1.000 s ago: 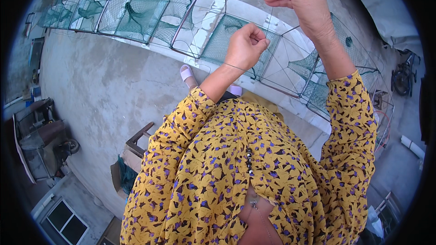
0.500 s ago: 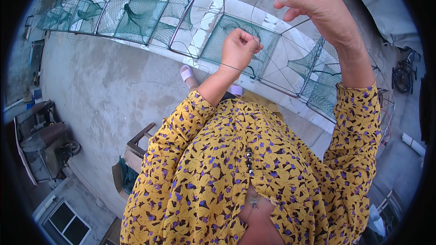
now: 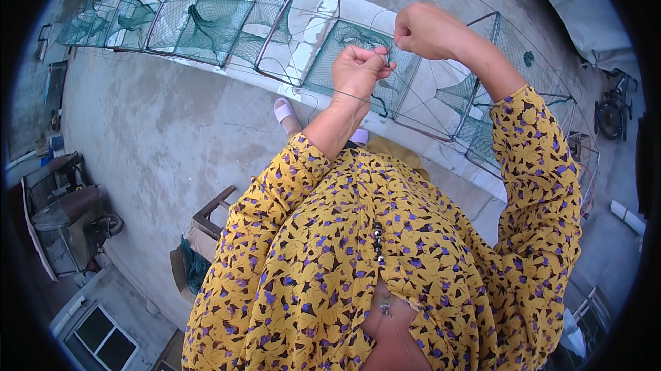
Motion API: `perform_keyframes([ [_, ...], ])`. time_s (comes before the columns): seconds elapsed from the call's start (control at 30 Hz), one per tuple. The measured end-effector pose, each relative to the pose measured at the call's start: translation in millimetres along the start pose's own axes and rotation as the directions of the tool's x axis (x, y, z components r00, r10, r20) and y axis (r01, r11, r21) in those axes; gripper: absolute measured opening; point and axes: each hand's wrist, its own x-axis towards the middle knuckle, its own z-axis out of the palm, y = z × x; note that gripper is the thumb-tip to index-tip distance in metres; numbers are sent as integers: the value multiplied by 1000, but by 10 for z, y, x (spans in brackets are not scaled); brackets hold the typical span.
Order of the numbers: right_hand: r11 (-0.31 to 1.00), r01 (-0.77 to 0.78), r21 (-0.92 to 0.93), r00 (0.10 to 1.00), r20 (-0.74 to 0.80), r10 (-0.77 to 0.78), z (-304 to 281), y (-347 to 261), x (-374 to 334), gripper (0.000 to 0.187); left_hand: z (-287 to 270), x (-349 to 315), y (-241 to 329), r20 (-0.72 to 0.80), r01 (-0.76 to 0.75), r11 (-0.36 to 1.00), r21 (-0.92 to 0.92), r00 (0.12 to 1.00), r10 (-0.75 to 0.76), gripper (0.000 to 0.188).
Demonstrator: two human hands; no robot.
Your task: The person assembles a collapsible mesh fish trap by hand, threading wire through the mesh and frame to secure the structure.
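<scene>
A long folding net trap [image 3: 213, 23] with green mesh and thin dark frames stretches in front of me. Above one of its mesh panels, my left hand [image 3: 355, 73] is closed, thumb and fingertips pinching a small bunch of dark twine [image 3: 387, 58]. A strand of the twine crosses my left wrist. My right hand [image 3: 430, 31] is close by on the right, its fingers curled together in a pinch at the twine; the exact grip is partly hidden by the hand. A thin loop of the strand rises between the two hands.
Under the trap lies a pale slab [image 3: 303, 61] on the concrete floor [image 3: 172, 116]. A wooden stool [image 3: 210, 213] with a cardboard box stands at my lower left. A three-wheeled vehicle [image 3: 72, 213] is at far left. A grey cover [image 3: 578, 13] and a bicycle [image 3: 611, 109] are at right.
My right hand has come down and left from high on the right, close to my left hand, and its spread fingers have curled in. My left hand has barely shifted.
</scene>
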Motion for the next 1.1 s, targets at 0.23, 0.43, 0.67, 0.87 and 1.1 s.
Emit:
perform_keyframes([
  [0.23, 968, -146, 204, 972, 213, 102, 29, -83, 111, 7, -83, 95, -135, -14, 104, 977, -186, 994, -108, 15],
  [0.43, 954, -222, 199, 950, 266, 166, 22, -165, 171, 9, -74, 112, -158, -15, 118, 977, -177, 992, -122, 11],
  [0.67, 954, -236, 186, 949, 255, 185, 44, -133, 180, 9, -78, 110, -144, -18, 140, 971, -193, 989, -146, 11],
  [0.87, 966, -214, 142, 950, 260, 173, 52, -140, 198, 9, -92, 137, -147, 2, 155, 971, -183, 988, -157, 12],
  [1.1, 964, -227, 137, 945, 272, 184, 46, -166, 201, 10, -76, 125, -109, 12, 163, 970, -182, 987, -163, 16],
])
